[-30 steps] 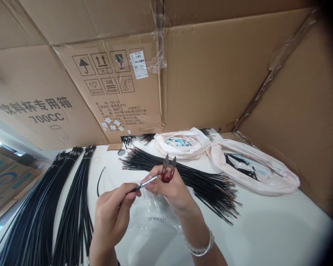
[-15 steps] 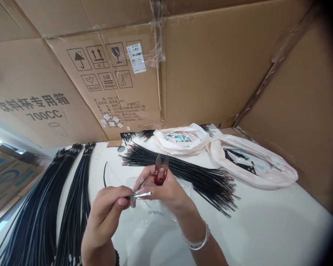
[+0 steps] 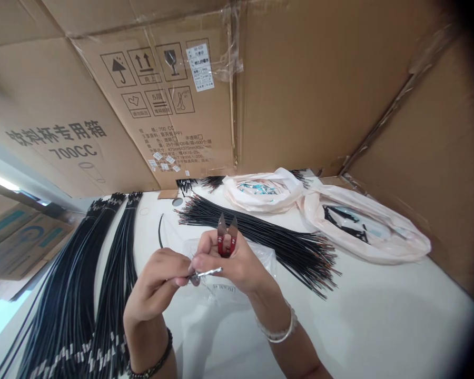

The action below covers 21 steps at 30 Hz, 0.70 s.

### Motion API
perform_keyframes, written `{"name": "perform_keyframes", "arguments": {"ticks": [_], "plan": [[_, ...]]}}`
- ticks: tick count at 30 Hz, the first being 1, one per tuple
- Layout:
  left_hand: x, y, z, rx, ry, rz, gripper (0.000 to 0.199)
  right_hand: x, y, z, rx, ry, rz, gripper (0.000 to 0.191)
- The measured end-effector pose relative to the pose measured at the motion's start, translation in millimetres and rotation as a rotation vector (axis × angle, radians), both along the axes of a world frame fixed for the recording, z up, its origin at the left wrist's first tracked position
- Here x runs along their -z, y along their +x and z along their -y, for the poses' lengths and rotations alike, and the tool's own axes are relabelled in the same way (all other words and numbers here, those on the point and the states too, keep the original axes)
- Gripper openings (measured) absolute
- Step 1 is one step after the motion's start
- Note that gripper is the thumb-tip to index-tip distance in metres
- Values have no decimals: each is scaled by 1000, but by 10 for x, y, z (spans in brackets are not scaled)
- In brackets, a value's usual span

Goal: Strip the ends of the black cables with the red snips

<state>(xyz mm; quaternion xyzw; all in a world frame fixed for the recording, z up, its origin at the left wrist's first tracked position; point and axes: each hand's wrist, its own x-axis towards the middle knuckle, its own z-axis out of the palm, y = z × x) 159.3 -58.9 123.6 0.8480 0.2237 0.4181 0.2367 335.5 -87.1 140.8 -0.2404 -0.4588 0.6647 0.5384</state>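
My left hand (image 3: pixel 158 287) is closed in a pinch on a thin black cable (image 3: pixel 160 231), part of which curves up behind it. A shiny silvery strip (image 3: pixel 211 271) sticks out to the right at the cable's end, where the fingertips of both hands meet. My right hand (image 3: pixel 237 268) is closed around red-handled thread snips (image 3: pixel 226 243), their blades pointing up and apart. Its thumb and finger also press by the silvery piece; the exact join is hidden by the fingers. Below the hands lies a clear plastic bag (image 3: pixel 233 295) with handwriting on it.
Long black cable bundles (image 3: pixel 67 273) lie at the left, and a shorter bundle of black cables (image 3: pixel 256 231) behind my hands. One pale bag (image 3: pixel 288 202) holds blue-silver pieces; another pale bag (image 3: pixel 403 252) holds black pieces. Cardboard walls (image 3: pixel 300 95) enclose the white table (image 3: pixel 379 326).
My right thumb and fingers have closed in over the joint at the cable's end, and the hands are nearer together. The view has shifted slightly.
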Motion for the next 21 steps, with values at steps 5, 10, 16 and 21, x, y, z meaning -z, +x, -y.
{"name": "perform_keyframes", "arguments": {"ticks": [5, 10, 16, 21], "plan": [[-94, 88, 32, -30, 40, 7, 23, 18, 83, -87, 141, 39, 17, 28], [-110, 97, 48, -111, 14, 43, 17, -5, 196, -11, 539, 153, 100, 28], [-113, 74, 45, -152, 9, 42, 17, -113, 127, 229, 616, 291, 276, 14], [-112, 67, 35, -133, 26, 58, 16, -117, 72, 216, 596, 279, 265, 5]]}}
